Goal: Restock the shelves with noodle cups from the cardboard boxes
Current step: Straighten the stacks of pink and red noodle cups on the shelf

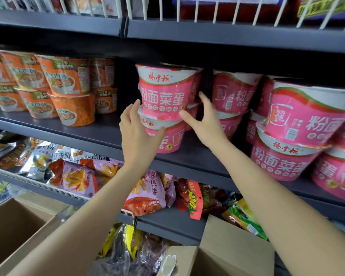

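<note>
Hands, left hand [136, 134] and right hand [204, 124] spread, flank the top pink noodle cup [165, 92]; I should square it on the lower cup [167, 136].

Two bare forearms, no sleeves, left hand [136, 134] and right hand [204, 124] ungloved, no rings or watch

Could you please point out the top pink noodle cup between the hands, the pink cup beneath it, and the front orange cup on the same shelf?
top pink noodle cup [164, 98]: head view, front label.
lower pink cup [167, 140]: head view, front wall.
front orange cup [74, 109]: head view, side wall.
</note>
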